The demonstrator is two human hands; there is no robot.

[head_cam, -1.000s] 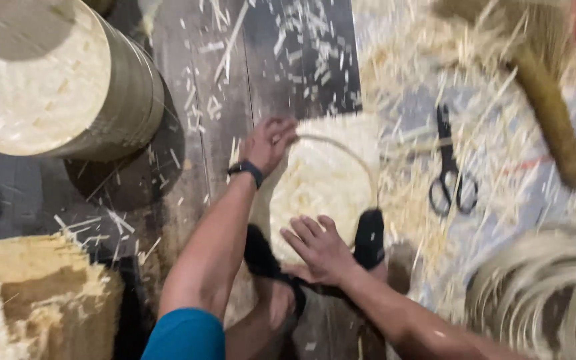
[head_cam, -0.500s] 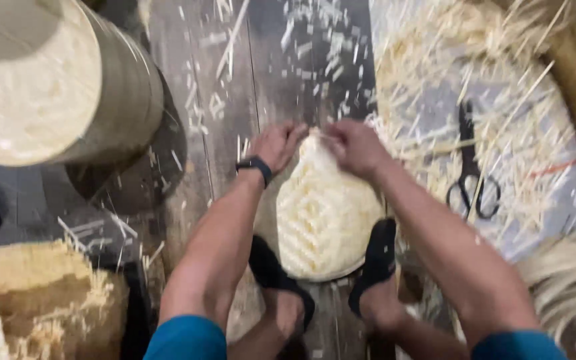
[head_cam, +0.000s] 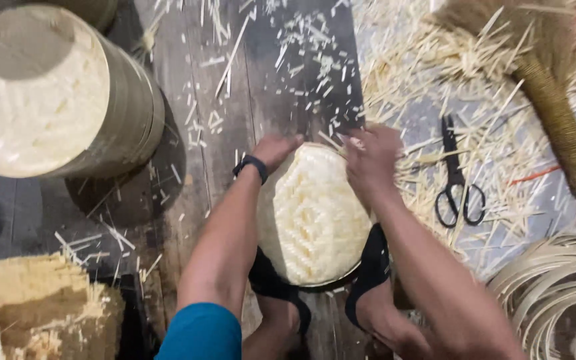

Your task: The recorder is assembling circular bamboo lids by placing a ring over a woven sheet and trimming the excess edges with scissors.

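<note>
Head view: stacked woven lids (head_cam: 41, 100) far left; left hand (head_cam: 273, 148) and right hand (head_cam: 371, 159) gripping round woven bamboo lid's (head_cam: 311, 217) far rim, pinning it between sandalled feet (head_cam: 368, 273); scissors (head_cam: 457, 177), broom (head_cam: 555, 100) lying rightward.

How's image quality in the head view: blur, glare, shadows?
Head view: right hand slightly motion-blurred; left hand sharper. Big drum top glares, nearly washed out, casting a dark shadow beneath. Scissors crisp. Woven disc bright, weave readable.
</note>
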